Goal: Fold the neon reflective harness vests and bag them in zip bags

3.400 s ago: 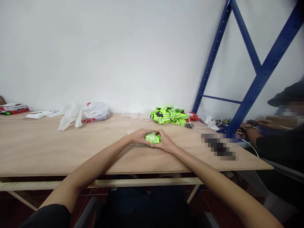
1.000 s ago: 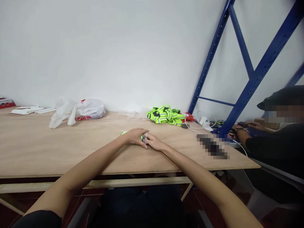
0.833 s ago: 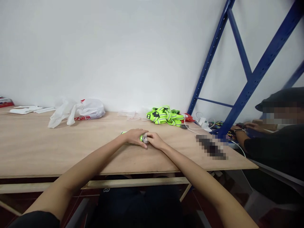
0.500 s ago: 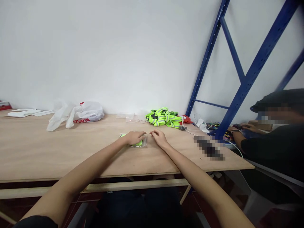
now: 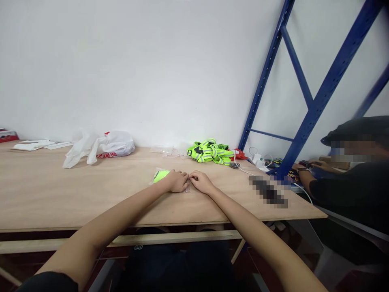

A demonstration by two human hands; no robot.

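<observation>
**Clear bag (image 5: 187, 188) under your left hand (image 5: 178, 181), right hand (image 5: 201, 182) at its end**

The bag lies about midway between the table's (image 5: 91, 198) front and back edges, with a neon-yellow bundle (image 5: 161, 175) showing through its left part. Your left hand rests palm-down across it, fingers bent; you can't tell whether they grip. Your right hand curls at the bag's right end, its fingertips just beside the left hand's; a pinch can't be made out. Near the back edge sit a neon strap pile (image 5: 209, 152) and, farther left, a white plastic bag (image 5: 118, 144).
</observation>
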